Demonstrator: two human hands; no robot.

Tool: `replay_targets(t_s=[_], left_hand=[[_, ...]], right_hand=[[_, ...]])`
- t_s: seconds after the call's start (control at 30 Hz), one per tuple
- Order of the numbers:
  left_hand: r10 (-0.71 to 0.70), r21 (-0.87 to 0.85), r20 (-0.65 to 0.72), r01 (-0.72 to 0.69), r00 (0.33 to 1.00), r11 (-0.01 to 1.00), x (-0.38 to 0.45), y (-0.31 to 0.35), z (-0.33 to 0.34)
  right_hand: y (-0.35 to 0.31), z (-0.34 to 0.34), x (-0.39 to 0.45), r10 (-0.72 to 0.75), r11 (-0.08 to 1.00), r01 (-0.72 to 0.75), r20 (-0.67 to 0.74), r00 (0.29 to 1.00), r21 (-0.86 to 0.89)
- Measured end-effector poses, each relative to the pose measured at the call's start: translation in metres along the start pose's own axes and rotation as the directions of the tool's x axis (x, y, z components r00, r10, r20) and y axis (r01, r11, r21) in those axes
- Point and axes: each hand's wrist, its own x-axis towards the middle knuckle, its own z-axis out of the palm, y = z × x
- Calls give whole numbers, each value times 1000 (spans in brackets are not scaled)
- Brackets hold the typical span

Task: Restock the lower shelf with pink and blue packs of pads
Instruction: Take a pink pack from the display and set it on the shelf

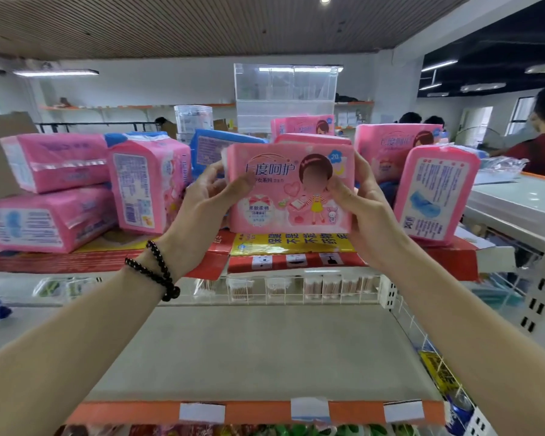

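Both hands are gripping it now: the left hand [206,196] is pinching the left edge of the pink pack [288,188], thumb on the printed front, fingers wrapped behind, and the right hand [357,199] is clamping the right edge the same way. The pack is standing upright, face to the camera, hovering just above the red and yellow cardboard [293,247] that is lining the top shelf. Around that pack, more pink packs are piling up left [54,162] and right [434,193], with a blue pack [214,146] peeking out behind. Below it, the lower shelf [258,350] is waiting, bare grey board behind an orange price rail [255,412]. This pack is looking light and squashy, its film wrap glossy and probably slippery, so holding the two short ends, as now, seems the safest grip.
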Motion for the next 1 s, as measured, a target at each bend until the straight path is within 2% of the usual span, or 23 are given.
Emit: replay_targets(t_s=[0.4, 0.67, 0.8, 1.0], left_hand=[[23, 64, -29, -21, 999, 998, -34, 17, 0], [72, 207, -137, -42, 988, 977, -94, 26, -18], [65, 220, -150, -31, 987, 975, -128, 21, -28], [35, 198, -120, -11, 992, 980, -162, -3, -60]], right_hand=[[-2, 8, -16, -24, 998, 16, 132, 991, 61], [5, 30, -45, -107, 990, 77, 266, 958, 121], [16, 48, -72, -95, 990, 58, 308, 947, 128], [46, 70, -106, -27, 995, -3, 294, 956, 102]])
